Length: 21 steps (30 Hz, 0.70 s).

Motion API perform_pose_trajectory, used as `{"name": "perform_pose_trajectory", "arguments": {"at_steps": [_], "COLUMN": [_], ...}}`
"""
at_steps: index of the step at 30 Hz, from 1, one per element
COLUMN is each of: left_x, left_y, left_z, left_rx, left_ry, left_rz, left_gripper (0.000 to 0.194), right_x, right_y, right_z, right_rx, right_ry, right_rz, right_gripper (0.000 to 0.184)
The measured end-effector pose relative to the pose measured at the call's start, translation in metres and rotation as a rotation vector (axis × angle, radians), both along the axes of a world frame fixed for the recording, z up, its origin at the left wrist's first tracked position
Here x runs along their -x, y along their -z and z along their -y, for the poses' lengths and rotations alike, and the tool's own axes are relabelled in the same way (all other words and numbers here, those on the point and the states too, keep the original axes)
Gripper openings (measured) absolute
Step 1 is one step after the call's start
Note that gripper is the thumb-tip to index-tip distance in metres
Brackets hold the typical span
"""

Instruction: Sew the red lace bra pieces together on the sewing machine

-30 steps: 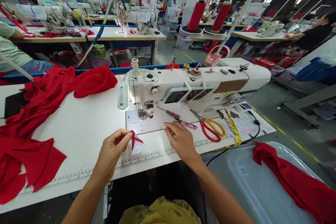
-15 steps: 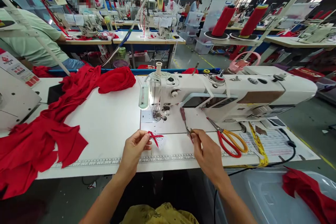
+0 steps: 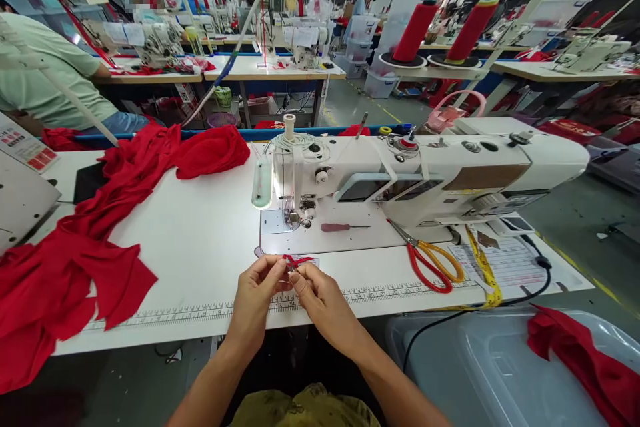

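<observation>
My left hand pinches a narrow red fabric strip that lies crossed over a small whitish, see-through scrap. My right hand is closed beside it, fingertips almost touching the left ones. Between the fingertips shows a bit of a small metal tool, held in my right hand; its kind is mostly hidden. Both hands are over the front of the table, just in front of a white sewing machine. A screwdriver-like tool with a brown handle lies flat on the machine bed behind them.
Red-and-orange-handled scissors lie to the right, near a yellow tape measure and a paper sheet. Red cloth is heaped at left. A printed ruler runs along the front edge. A plastic bin stands at lower right.
My right hand has moved left from beside the machine bed to meet my left hand, bringing the small metal tool. The brown-handled tool has turned to lie sideways. The view has shifted slightly.
</observation>
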<state>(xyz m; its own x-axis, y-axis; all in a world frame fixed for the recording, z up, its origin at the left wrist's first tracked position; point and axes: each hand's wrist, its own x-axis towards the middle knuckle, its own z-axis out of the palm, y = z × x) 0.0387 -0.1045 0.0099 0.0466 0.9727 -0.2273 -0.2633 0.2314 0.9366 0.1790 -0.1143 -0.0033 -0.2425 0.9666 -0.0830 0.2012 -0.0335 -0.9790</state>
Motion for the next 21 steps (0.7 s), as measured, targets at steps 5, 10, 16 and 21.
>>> {"name": "perform_pose_trajectory", "arguments": {"at_steps": [5, 10, 16, 21], "left_x": [-0.003, -0.006, -0.01, -0.011], "left_y": [0.005, 0.008, 0.011, 0.013], "left_z": [0.001, 0.002, 0.003, 0.004], "left_rx": [-0.033, -0.056, -0.135, -0.185], "left_ry": [-0.012, -0.027, -0.097, -0.115], "left_rz": [-0.009, -0.051, -0.161, -0.259], "left_gripper": [0.026, 0.028, 0.026, 0.022], "right_x": [-0.001, -0.001, 0.0, 0.002], "right_y": [-0.004, -0.004, -0.003, -0.004], "right_z": [0.0, -0.002, -0.001, 0.0], "right_rx": [0.016, 0.017, 0.119, 0.387], "right_ry": [0.02, 0.042, 0.041, 0.034], "right_rz": [-0.008, -0.023, -0.191, -0.497], "right_gripper": [0.04, 0.042, 0.046, 0.045]}}
